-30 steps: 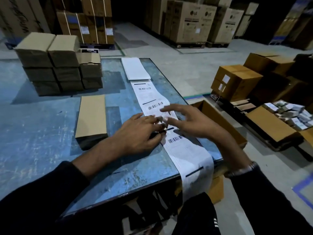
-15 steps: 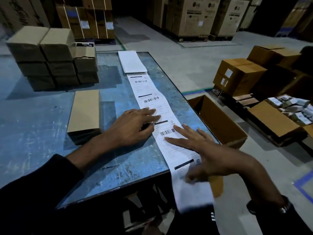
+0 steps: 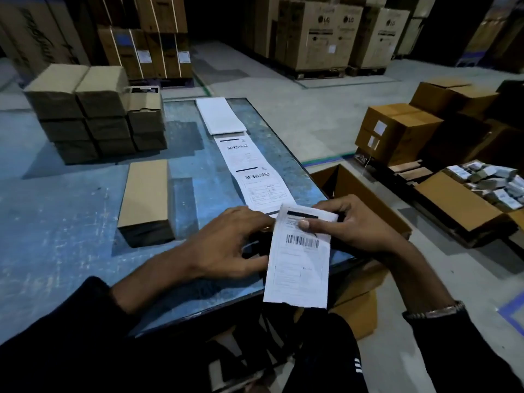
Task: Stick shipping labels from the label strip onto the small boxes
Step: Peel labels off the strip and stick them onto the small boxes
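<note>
A white label strip (image 3: 255, 171) with barcodes runs down the right side of the blue table (image 3: 56, 222), from a folded white stack (image 3: 221, 116). My right hand (image 3: 354, 225) pinches the top of one torn-off label (image 3: 297, 265), thumb on its face, and holds it lifted above the table edge. My left hand (image 3: 226, 248) rests on the strip's near end, fingers bent by the label's left edge. A single long brown box (image 3: 146, 194) lies left of the strip. A stack of small brown boxes (image 3: 93, 112) stands at the table's far left.
An open cardboard carton (image 3: 365, 199) sits on the floor just right of the table. Further right lie brown cartons (image 3: 397, 131) and a flattened box bearing small white packs (image 3: 487, 182). Large palletised cartons (image 3: 326, 32) line the back.
The label at the strip's near end has come off the strip. My right hand has moved up from the overhanging end and now holds that label raised; my left hand shifted slightly nearer.
</note>
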`<state>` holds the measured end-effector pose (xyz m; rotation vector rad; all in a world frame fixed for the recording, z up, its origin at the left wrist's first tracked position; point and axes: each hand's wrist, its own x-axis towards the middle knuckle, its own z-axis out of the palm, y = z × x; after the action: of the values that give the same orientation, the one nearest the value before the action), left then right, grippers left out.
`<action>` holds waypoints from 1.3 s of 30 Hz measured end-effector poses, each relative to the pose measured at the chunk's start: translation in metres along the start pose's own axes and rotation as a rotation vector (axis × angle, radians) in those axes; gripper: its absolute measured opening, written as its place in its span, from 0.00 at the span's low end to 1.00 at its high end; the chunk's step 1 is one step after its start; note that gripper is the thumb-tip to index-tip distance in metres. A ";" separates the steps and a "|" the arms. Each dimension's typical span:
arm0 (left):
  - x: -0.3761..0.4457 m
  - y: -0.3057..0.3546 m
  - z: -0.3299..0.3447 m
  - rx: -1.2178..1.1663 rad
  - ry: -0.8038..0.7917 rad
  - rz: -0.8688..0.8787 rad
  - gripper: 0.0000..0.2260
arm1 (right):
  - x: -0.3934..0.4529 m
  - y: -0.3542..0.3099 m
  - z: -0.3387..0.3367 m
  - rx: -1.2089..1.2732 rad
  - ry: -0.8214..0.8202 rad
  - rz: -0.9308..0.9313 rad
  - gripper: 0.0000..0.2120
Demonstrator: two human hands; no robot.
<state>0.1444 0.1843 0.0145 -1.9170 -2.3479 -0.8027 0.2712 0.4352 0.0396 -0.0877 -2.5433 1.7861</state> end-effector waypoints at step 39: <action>-0.009 0.007 -0.022 -1.048 0.407 -0.644 0.04 | 0.026 -0.006 0.081 -0.130 0.357 -0.400 0.10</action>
<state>0.1466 0.1682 0.0333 -0.8000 -2.4288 -2.5453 0.2402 0.3588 0.0180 0.0863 -2.2260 1.3244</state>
